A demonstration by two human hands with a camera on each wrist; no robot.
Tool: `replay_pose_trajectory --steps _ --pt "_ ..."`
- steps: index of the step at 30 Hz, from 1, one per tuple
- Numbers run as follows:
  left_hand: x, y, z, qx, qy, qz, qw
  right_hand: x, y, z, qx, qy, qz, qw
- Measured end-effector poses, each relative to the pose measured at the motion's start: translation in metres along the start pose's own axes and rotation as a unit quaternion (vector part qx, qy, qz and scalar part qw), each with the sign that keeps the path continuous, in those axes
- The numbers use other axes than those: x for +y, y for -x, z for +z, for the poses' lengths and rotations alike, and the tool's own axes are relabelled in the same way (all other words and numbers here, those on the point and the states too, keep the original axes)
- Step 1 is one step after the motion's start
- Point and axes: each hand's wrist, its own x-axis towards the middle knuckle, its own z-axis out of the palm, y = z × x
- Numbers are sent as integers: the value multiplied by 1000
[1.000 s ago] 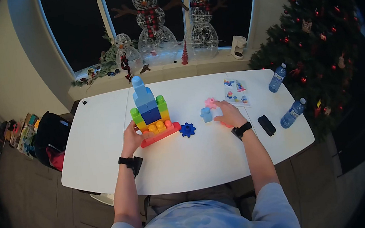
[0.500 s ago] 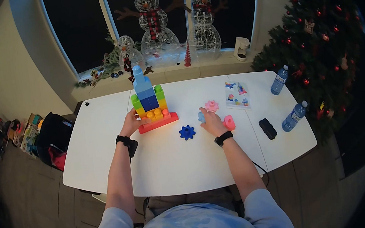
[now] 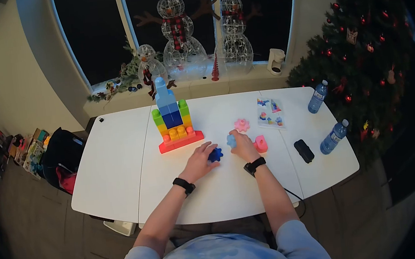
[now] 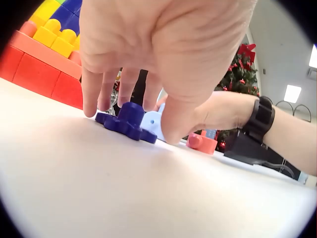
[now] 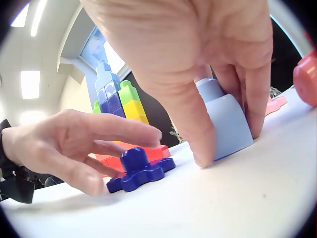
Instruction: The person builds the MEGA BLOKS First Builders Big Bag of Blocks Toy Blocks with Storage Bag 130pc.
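Observation:
My left hand (image 3: 199, 163) reaches over a dark blue toy gear (image 3: 216, 154) lying flat on the white table, peg upward. Its fingers and thumb spread on either side of the gear (image 5: 138, 171), without a pinch. To the right, my right hand (image 3: 244, 148) grips a light blue building block (image 5: 229, 130) between thumb and fingers, low at the tabletop. Behind my hands stands a stepped tower of blocks (image 3: 172, 119), with a red base, yellow and green sides and a blue middle. A pink gear (image 3: 242, 125) and a coral block (image 3: 260, 144) lie close to my right hand.
A picture sheet (image 3: 270, 113) lies at the table's back right. Two water bottles (image 3: 318, 96) and a black case (image 3: 304, 151) occupy the right end. A cable (image 3: 295, 196) trails from my right wrist over the front edge.
My left hand has left the tower and come right and nearer, over the dark blue gear. My right hand has moved left from the coral block to the light blue block and taken hold of it.

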Motion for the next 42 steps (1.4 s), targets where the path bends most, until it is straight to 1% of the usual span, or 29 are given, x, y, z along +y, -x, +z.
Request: replay_pose_trajectory --steps 2,4,6,7,9,10,12,13,14,15,16,17,18,19,20,21,23,24,27,31,32,33,35,39,41,42 --pt "2 0 18 -53 -32 -28 998 -6 6 -1 -1 -19 13 1000" --pt "-1 -4 24 -56 -55 -28 996 -7 10 -4 -1 -32 24 999" --pt "-4 -5 23 -73 -78 -50 993 -5 14 -2 28 -47 21 998" --pt "-2 -5 19 -73 -78 -50 993 -10 15 -6 27 -47 20 998" --pt "1 -2 8 -55 -44 -78 994 -22 17 -12 -7 -77 60 995" --pt "0 -1 3 -56 -45 -79 994 -29 16 -15 -7 -78 60 995" --pt "-5 3 -6 6 57 -119 991 -41 17 -18 -38 -131 48 990" --pt "-8 5 -11 23 114 -148 982 -46 17 -19 -37 -132 49 989" --pt "-10 7 -14 21 113 -148 982 -51 18 -19 -50 -136 45 988" --pt "-13 9 -18 43 246 -185 950 -57 18 -18 -63 -139 42 987" --pt "-11 11 -25 65 374 -219 899 -64 19 -19 -62 -140 42 987" --pt "-10 14 -35 39 432 -247 866 -72 21 -19 -59 -145 21 987" --pt "-7 16 -40 38 431 -250 866 -79 22 -18 -55 -150 0 987" --pt "-5 18 -43 36 461 -260 848 -85 24 -15 -57 -152 1 987" --pt "-3 19 -46 34 490 -269 828 -90 24 -13 -32 -141 -33 989" --pt "-1 20 -49 34 489 -270 828 -95 25 -11 -7 -130 -68 989" --pt "2 22 -52 36 517 -283 807 -105 28 -8 8 -115 -76 990" --pt "3 23 -53 35 517 -283 807 -109 30 -8 23 -99 -84 991" --pt "4 27 -54 35 534 -267 801 -123 34 -8 9 -63 -67 996" --pt "4 34 -58 35 579 -259 772 -137 39 -17 3 -37 -68 997" --pt "2 36 -59 36 597 -255 760 -138 39 -18 12 -42 -92 995" --pt "1 38 -59 36 597 -255 760 -139 40 -18 22 -48 -117 992" --pt "-1 40 -60 45 622 -237 745 -141 39 -18 25 -54 -124 991" --pt "-3 43 -62 54 632 -235 737 -148 41 -20 29 -48 -128 990" --pt "-3 43 -62 57 649 -235 721 -149 41 -18 33 -47 -126 990" --pt "-4 43 -62 58 649 -235 721 -150 42 -18 37 -46 -124 991"
